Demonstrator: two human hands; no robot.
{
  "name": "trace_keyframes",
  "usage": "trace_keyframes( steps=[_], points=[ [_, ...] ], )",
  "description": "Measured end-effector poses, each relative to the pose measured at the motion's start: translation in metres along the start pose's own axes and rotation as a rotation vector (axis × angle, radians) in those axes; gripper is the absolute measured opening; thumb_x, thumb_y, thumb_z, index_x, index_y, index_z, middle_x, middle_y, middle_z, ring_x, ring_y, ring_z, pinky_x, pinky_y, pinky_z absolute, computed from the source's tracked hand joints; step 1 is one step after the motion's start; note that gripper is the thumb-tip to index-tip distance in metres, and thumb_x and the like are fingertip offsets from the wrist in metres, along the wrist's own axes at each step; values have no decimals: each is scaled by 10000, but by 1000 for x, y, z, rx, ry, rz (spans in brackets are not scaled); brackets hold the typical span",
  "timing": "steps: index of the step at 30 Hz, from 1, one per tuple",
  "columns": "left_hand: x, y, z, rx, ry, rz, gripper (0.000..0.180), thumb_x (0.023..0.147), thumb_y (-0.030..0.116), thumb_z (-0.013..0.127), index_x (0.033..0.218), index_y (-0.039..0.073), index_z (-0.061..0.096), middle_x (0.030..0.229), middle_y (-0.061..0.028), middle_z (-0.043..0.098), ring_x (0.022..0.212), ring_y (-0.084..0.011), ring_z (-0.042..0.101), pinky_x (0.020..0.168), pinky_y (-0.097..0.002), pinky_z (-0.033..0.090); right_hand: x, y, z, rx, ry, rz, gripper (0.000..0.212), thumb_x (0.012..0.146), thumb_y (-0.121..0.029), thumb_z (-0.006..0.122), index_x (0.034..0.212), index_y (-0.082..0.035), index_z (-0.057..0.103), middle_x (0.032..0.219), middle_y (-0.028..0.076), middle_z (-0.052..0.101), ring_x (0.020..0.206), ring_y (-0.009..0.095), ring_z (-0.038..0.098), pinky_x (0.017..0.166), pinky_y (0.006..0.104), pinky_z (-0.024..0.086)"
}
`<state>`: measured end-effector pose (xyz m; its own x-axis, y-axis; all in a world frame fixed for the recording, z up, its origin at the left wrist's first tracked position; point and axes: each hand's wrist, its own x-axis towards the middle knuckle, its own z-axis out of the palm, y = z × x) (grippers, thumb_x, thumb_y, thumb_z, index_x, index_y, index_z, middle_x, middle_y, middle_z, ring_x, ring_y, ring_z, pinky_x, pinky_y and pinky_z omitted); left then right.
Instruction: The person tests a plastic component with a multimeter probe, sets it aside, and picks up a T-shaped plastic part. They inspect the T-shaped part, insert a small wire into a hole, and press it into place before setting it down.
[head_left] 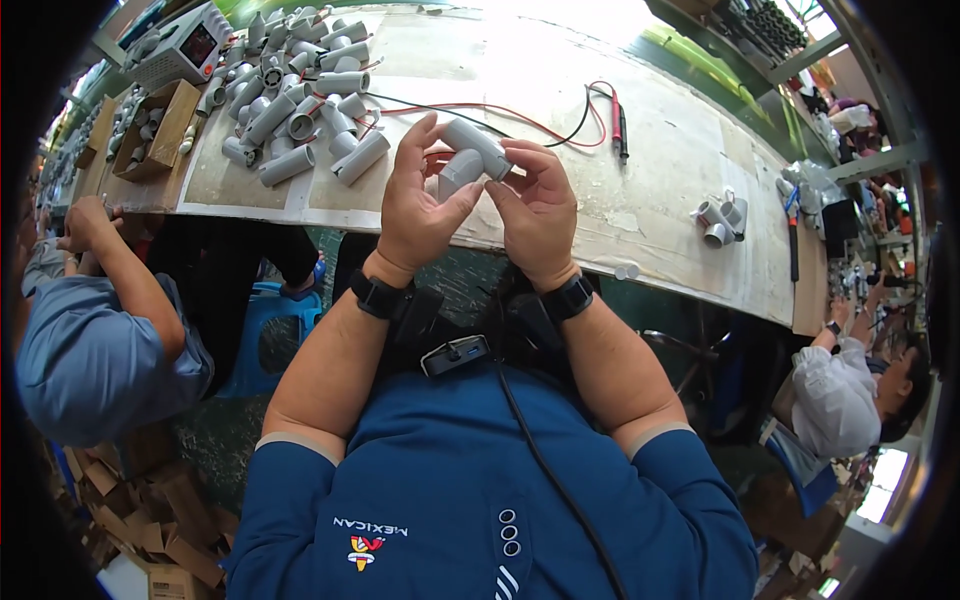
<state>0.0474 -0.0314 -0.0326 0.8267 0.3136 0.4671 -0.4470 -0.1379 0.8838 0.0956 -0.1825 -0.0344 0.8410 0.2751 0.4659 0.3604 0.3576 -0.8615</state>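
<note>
A grey plastic housing (472,148), made of a tube with a rounded stub branching off it, is held up between both hands at the table's near edge. My left hand (418,212) grips its left side, the thumb along the rounded stub and the fingers behind. On the other end of the tube, my right hand (541,207) closes thumb and fingers. A bit of red wire shows by the left fingers; where it leads is hidden. Left of my hands lies a big pile of similar grey housings (283,110), some with red wires sticking out.
Red and black leads run across the table (440,60) to test probes (619,130). Several grey housings (722,218) lie to the right. A boxy instrument (180,48) and a cardboard box (157,130) stand at left. People sit on both sides; a blue stool (262,330) is at left.
</note>
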Motion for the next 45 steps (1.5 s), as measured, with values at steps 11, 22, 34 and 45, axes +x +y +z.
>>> trace_keyframes(
  steps=[11, 22, 34, 45],
  points=[
    [8, -4, -8, -116, -105, -175, 786, 839, 93, 847, 1511, 4, 449, 1272, -126, 618, 1160, -204, 613, 986, -317, 541, 8, -8, -18, 215, -161, 256, 484, 919, 115, 692, 1384, 39, 583, 1357, 164, 636, 1216, 223, 641, 1051, 361, 554],
    [5, 9, -13, 81, -222, -147, 933, 777, 89, 921, 1545, -6, 399, 1471, -141, 563, 1259, -199, 576, 1095, -343, 487, 9, -8, -27, 213, -254, 418, 432, 974, 61, 654, 1400, 68, 588, 1245, 184, 712, 1147, 216, 690, 1014, 328, 556],
    [1, 6, -15, 266, -172, -89, 897, 748, 139, 947, 1490, -23, 468, 1352, -154, 653, 1141, -200, 662, 990, -335, 557, 6, -9, -26, 142, -246, 408, 417, 980, 39, 664, 1389, 82, 597, 1259, 186, 712, 1147, 217, 694, 1008, 320, 555],
    [3, 4, -14, 276, -141, -38, 889, 752, 125, 944, 1489, -21, 469, 1272, -149, 680, 1124, -224, 684, 1003, -341, 554, 10, -4, -25, 205, -214, 464, 439, 982, 23, 675, 1408, 71, 583, 1229, 175, 719, 1117, 213, 699, 1000, 316, 555]
  ],
)
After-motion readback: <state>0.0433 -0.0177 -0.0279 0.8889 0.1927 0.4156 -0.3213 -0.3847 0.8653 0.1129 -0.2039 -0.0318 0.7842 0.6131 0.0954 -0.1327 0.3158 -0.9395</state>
